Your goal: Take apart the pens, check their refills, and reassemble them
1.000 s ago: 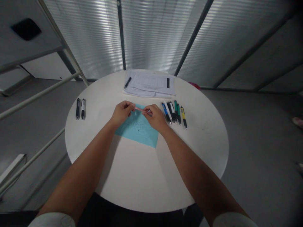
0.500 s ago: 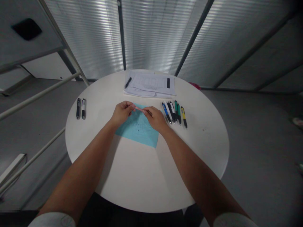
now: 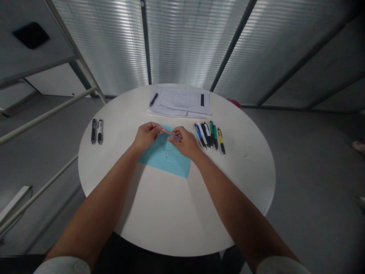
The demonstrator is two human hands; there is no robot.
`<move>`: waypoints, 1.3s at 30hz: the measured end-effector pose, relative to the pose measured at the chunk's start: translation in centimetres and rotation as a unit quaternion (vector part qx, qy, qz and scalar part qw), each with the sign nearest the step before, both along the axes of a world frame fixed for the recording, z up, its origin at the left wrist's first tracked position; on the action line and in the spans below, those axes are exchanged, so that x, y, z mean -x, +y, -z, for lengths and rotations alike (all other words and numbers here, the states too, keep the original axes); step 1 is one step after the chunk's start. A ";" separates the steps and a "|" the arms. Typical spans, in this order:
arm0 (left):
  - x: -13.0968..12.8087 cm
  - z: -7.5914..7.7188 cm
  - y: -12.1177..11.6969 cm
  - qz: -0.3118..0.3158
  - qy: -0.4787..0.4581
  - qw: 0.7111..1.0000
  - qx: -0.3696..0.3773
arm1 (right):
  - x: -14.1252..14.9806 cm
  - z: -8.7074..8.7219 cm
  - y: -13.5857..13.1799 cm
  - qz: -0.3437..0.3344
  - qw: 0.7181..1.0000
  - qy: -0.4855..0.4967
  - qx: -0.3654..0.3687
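Observation:
Above a light-blue sheet [image 3: 165, 160] on the table, my left hand [image 3: 147, 135] pinches the left end of a thin pink strip [image 3: 170, 133]; its exact kind is too small to make out. The strip slants down to the right, between the parted thumb and fingers of my right hand [image 3: 185, 142]. Whether those fingers touch its right end is hard to see. Fine dark marks show on the blue sheet, and both hands cover parts of its upper edge.
Several pens [image 3: 209, 135] lie just right of my right hand. Two more pens [image 3: 97, 131] are at the left edge of the round white table [image 3: 159, 213]. Behind the hands are printed papers [image 3: 179, 101] with a black pen [image 3: 153, 99] on them.
My right thumb and fingers have spread apart, so more of the pink strip shows between them. The left hand keeps its pinch in nearly the same place.

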State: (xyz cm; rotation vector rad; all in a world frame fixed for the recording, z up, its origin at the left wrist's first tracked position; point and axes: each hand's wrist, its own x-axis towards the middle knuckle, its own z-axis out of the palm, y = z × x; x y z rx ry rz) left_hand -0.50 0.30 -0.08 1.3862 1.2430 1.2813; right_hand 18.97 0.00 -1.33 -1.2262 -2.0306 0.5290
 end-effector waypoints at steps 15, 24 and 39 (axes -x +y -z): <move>0.0 0.0 0.0 -0.002 -0.006 1.000 0.006 | -0.1 -0.2 0.0 -0.017 0.998 -0.051 -0.019; 0.0 0.2 0.1 -0.007 -0.005 1.000 0.000 | 0.1 -0.2 -0.2 0.005 1.000 -0.030 0.002; 0.1 0.0 0.0 0.010 0.000 1.000 0.013 | -0.1 -0.4 0.0 0.018 0.998 -0.045 -0.050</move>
